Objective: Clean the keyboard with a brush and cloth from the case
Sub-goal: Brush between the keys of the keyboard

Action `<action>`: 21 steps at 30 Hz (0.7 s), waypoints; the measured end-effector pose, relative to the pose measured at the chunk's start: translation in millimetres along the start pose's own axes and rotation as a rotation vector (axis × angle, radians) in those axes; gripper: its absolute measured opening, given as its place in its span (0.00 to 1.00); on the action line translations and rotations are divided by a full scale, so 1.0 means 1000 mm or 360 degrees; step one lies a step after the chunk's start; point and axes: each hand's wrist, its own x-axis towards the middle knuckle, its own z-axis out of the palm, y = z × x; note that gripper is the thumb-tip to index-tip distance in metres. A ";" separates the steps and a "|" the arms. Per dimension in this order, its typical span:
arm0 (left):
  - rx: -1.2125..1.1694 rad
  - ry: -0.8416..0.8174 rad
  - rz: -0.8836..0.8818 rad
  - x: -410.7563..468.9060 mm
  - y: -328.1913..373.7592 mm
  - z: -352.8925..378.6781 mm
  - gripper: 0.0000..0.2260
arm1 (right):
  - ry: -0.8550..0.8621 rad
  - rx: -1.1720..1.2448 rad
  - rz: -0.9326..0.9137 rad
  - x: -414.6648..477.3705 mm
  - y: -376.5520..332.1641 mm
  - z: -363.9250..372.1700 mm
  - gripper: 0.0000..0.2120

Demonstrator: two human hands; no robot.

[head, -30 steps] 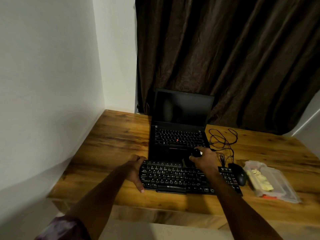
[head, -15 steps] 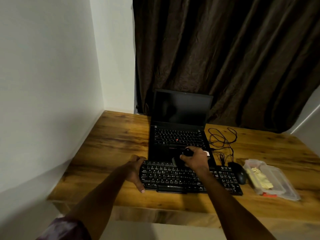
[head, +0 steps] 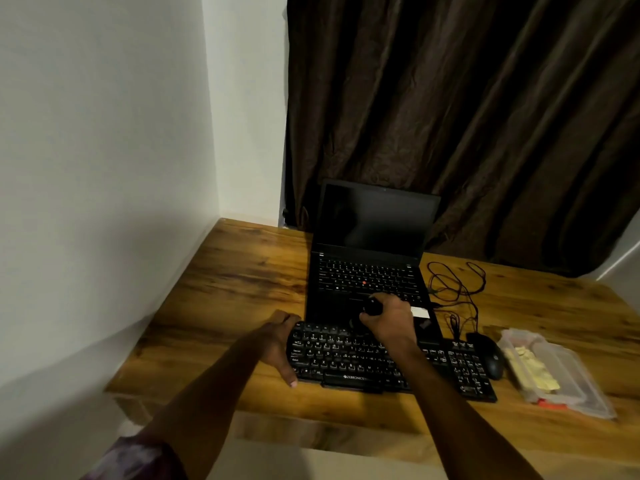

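Brush (head: 373, 306) in right hand (head: 389, 322) has shifted left along the ZEBRONICS keyboard (head: 346, 362).

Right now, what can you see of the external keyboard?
The black, plastic-looking keyboard is full-size with a number pad, white legends and ZEBRONICS printed below the space bar. It lies flat on the wooden table before the laptop. The left hand holds its left end; the right hand holds a dark brush at its back edge.
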 end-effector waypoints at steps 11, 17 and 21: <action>0.0011 0.0039 0.0043 -0.007 0.003 -0.001 0.68 | -0.0001 0.0032 0.0087 0.003 0.007 0.001 0.21; 0.0020 0.0025 0.0031 -0.010 0.005 -0.003 0.68 | -0.0032 -0.0070 -0.0040 -0.002 -0.019 0.014 0.20; 0.0059 0.0049 0.0029 -0.010 0.007 -0.002 0.65 | -0.0130 0.0131 -0.0018 -0.007 -0.038 0.034 0.17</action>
